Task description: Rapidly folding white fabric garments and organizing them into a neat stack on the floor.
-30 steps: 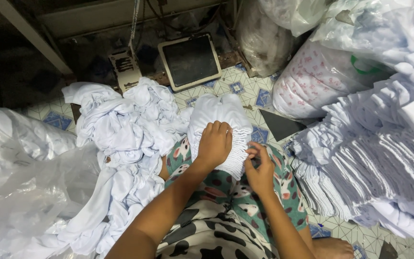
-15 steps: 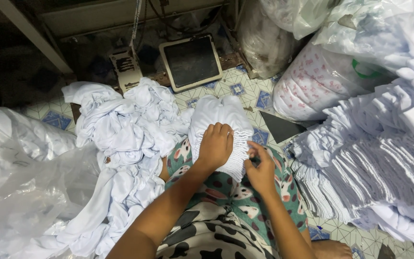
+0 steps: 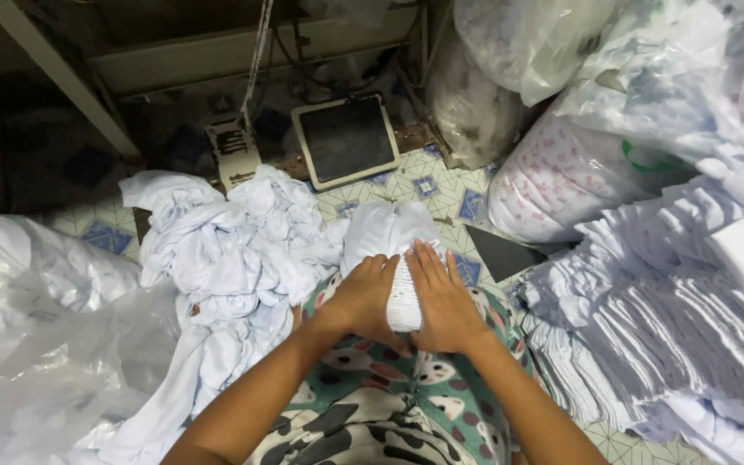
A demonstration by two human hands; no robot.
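A white garment piece [image 3: 387, 234] lies over my knee, its ribbed edge [image 3: 404, 300] bunched between my two hands. My left hand [image 3: 362, 299] presses on it from the left, fingers together. My right hand [image 3: 443, 297] lies flat against it from the right, fingers stretched forward. Both hands touch the cloth side by side. My lap is covered by green patterned fabric [image 3: 372, 405].
A loose heap of white garments [image 3: 226, 250] lies at my left, with clear plastic sheeting [image 3: 36, 344] beyond it. Stacked folded white pieces [image 3: 673, 327] rise at the right. Filled plastic bags [image 3: 579, 164], a dark-faced scale [image 3: 346, 138] and patterned floor tiles [image 3: 441, 185] lie ahead.
My hands have come together over the white piece. The right hand moved up from its lower edge, and the cloth is now gathered into a narrow fold between them.
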